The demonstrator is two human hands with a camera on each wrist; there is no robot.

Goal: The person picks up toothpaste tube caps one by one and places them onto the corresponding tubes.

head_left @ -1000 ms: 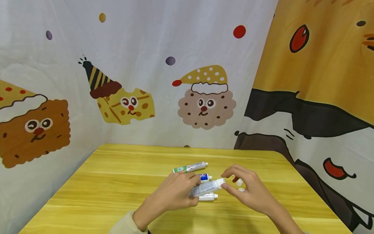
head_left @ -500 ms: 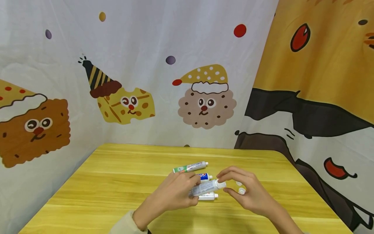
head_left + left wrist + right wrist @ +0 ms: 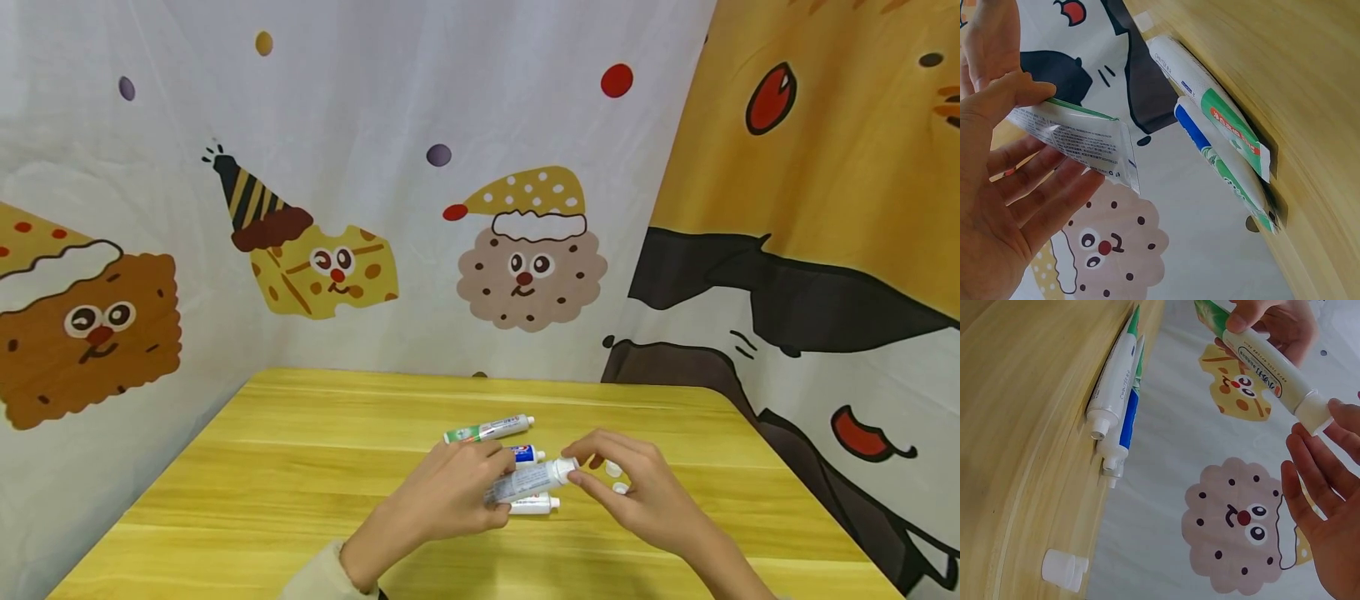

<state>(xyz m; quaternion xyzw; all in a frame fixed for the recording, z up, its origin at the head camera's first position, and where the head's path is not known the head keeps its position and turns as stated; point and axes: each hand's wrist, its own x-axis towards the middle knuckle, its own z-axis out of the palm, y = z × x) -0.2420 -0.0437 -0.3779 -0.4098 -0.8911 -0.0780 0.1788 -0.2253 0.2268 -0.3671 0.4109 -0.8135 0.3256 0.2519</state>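
My left hand pinches a white and green toothpaste tube between thumb and fingers, raised over the table. Its flat crimped end juts out past the left fingers in the left wrist view. At the other end sits a white screw cap, pointing right. My right hand has its thumb and forefinger on this cap, while the other fingers spread loosely beneath it in the right wrist view. Lying below and behind the held tube are a green-ended tube, a blue and white tube and a white tube.
Small white caps rest on the wooden table, just beyond the right fingers. The lying tubes have bare nozzles. A cartoon-printed cloth hangs along the back and sides of the table.
My right fingers shift back and forth around the cap, re-gripping it with a turning motion. The left hand and the toothpaste tube stay almost in place.
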